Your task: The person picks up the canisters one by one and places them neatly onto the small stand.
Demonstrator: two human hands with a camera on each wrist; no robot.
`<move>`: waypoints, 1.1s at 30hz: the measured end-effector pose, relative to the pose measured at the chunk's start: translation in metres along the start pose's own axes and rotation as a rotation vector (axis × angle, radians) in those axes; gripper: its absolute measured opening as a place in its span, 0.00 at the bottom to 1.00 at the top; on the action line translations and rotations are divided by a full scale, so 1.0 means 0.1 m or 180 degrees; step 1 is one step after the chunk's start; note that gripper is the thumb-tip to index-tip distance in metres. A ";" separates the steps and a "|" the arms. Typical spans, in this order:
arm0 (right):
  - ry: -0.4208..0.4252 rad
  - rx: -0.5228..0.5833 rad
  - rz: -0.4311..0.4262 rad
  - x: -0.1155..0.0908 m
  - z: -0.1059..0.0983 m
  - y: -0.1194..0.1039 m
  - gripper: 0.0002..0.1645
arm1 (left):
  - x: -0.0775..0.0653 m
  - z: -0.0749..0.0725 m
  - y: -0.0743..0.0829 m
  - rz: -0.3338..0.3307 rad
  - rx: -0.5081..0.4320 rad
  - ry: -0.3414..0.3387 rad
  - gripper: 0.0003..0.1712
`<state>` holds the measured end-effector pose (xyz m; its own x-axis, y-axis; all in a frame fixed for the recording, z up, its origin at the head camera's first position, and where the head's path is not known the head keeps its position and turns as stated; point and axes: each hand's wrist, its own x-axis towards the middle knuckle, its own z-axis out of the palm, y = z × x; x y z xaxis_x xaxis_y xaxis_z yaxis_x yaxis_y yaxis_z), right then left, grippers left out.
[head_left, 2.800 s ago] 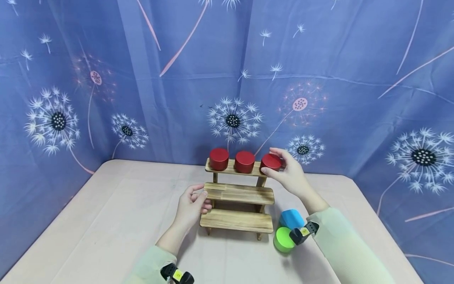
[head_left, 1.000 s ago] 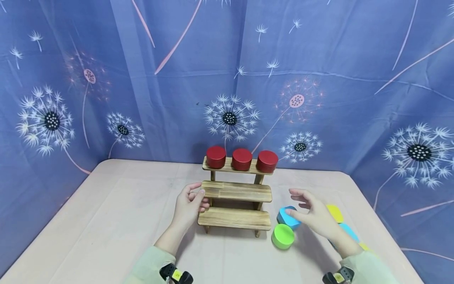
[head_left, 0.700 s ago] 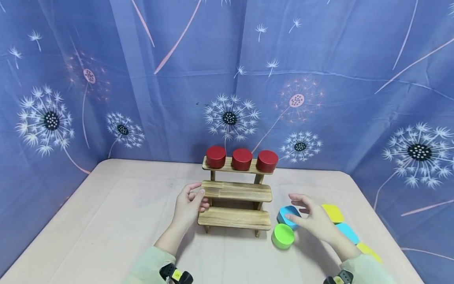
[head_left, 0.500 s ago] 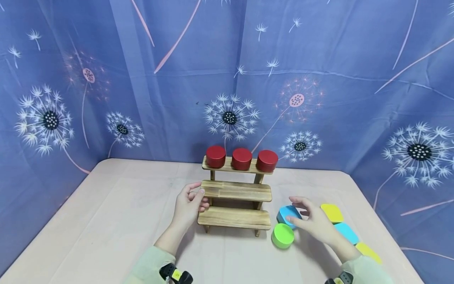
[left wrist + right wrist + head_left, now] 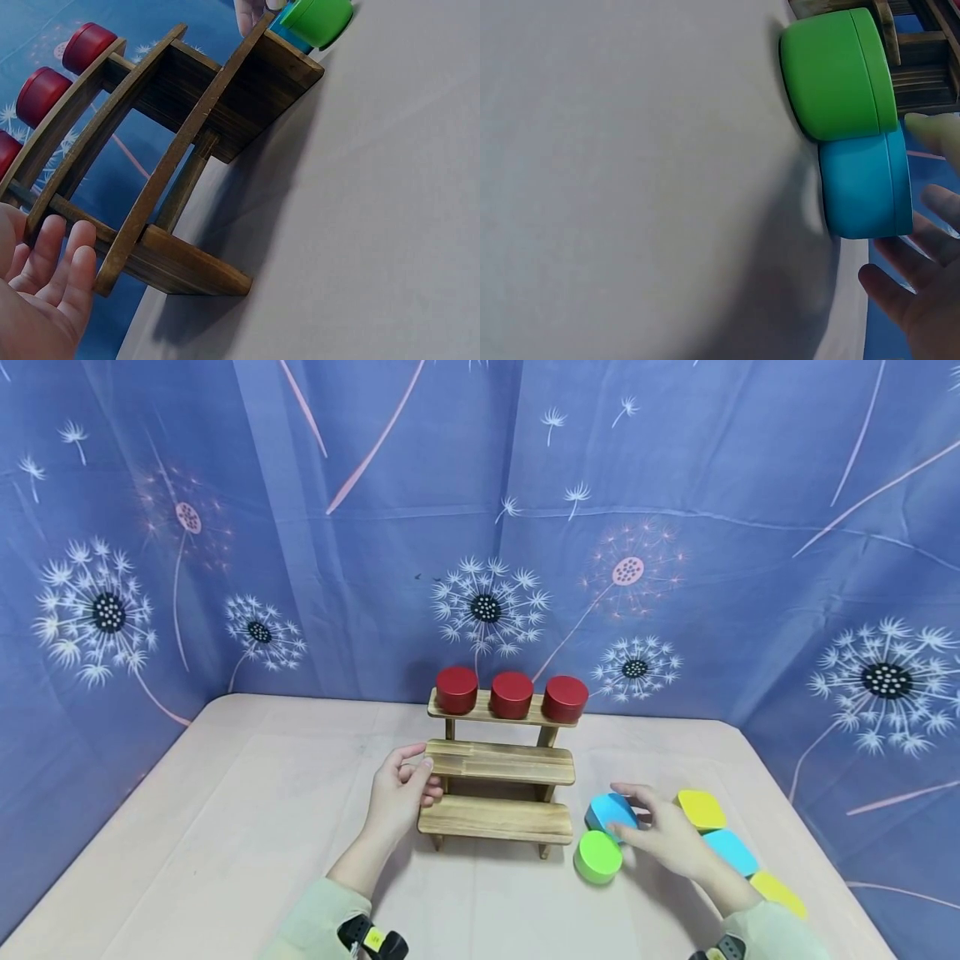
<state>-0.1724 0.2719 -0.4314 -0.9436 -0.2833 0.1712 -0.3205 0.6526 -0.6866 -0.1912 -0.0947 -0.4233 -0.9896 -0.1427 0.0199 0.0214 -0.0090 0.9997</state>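
Note:
A three-step wooden display stand [image 5: 495, 818] carries three round red tins [image 5: 512, 695] on its top step. My left hand [image 5: 401, 789] holds the left end of the middle step, thumb in front; in the left wrist view its fingers [image 5: 79, 277] lie beside that end. Right of the stand, a blue lidded tin [image 5: 611, 814] with rounded corners touches a round green tin [image 5: 598, 857]. My right hand [image 5: 667, 835] is spread around the blue tin, thumb over its near side and fingers beyond. In the right wrist view, its fingers [image 5: 889, 289] are right at the tin's side.
Farther right on the table [image 5: 247, 827], beside my right forearm, lie a yellow tin [image 5: 702, 810], another blue tin [image 5: 731, 852] and a second yellow one [image 5: 778, 893]. A blue dandelion-print curtain [image 5: 360, 568] rises behind the table's back edge.
My right hand has let go of the right-hand red tin on the top step and come down to the blue tin, sinking slightly closer around it. The left hand stays at the stand.

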 end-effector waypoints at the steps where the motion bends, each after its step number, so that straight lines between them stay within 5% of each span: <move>1: -0.0015 0.0000 0.0004 0.00 0.00 0.01 0.34 | 0.00 0.00 0.00 0.0009 0.0004 -0.0004 0.19; 33: 0.0008 -0.0180 0.0124 0.03 0.01 0.07 0.39 | 0.01 0.00 -0.01 -0.0036 0.0000 0.0014 0.19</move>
<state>-0.1776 0.2746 -0.4361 -0.9556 -0.2552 0.1472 -0.2878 0.7017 -0.6517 -0.1922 -0.0952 -0.4242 -0.9891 -0.1470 0.0086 0.0103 -0.0105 0.9999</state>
